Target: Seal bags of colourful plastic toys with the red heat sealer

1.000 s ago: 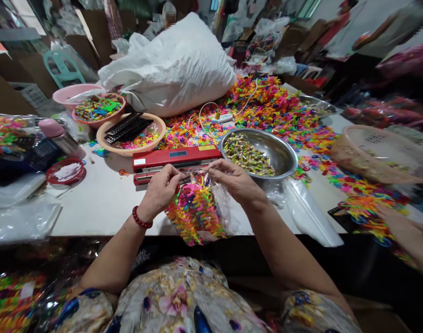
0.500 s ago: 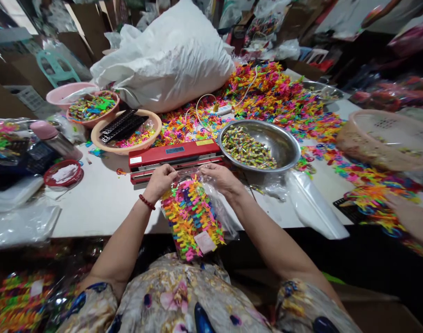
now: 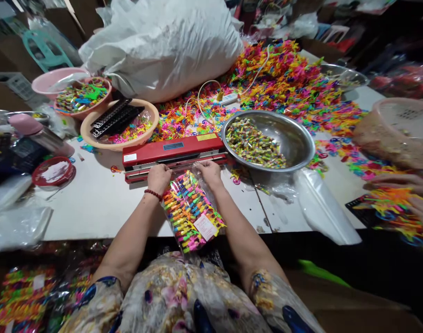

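My left hand [image 3: 158,175] and right hand [image 3: 209,171] pinching the clear bag of coloured clips [image 3: 189,212] between them, its mouth at the red sealer [image 3: 173,153]

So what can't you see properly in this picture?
- Head view: the label in the clear bag is too small to read.
- The bag's mouth is hidden by the left hand, right hand and red sealer.
- Another person's hands, right edge, are blurred and cut off.

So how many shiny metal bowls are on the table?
2. One big metal bowl full of small wrapped pieces sits right of the red sealer. A second metal bowl sits farther back right, past the colourful heap. More could be hidden by clutter.
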A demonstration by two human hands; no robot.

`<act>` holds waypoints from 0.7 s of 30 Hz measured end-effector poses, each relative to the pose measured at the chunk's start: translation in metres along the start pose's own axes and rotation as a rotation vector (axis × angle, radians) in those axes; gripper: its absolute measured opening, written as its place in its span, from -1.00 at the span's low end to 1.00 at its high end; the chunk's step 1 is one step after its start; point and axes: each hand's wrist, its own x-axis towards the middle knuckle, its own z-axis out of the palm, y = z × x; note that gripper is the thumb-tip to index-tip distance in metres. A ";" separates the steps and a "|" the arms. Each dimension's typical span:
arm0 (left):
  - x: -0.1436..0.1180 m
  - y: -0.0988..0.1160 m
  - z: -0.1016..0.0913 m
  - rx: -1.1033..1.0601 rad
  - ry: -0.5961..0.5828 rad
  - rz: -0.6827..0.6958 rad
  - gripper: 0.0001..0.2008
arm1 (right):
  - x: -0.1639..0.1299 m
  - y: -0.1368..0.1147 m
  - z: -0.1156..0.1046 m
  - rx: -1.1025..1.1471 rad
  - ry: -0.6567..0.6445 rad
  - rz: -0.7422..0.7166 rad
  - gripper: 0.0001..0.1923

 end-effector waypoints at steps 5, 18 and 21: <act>0.006 -0.002 0.006 -0.030 0.004 -0.075 -0.83 | 0.009 0.005 0.001 -0.207 0.121 -0.024 -0.79; -0.108 -0.041 0.024 -0.849 0.233 -0.379 -0.46 | 0.017 0.006 0.008 -0.336 0.178 -0.051 -0.91; -0.127 -0.029 0.028 -1.135 -0.076 -0.534 -0.35 | 0.019 0.011 0.008 -0.354 0.152 -0.058 -0.87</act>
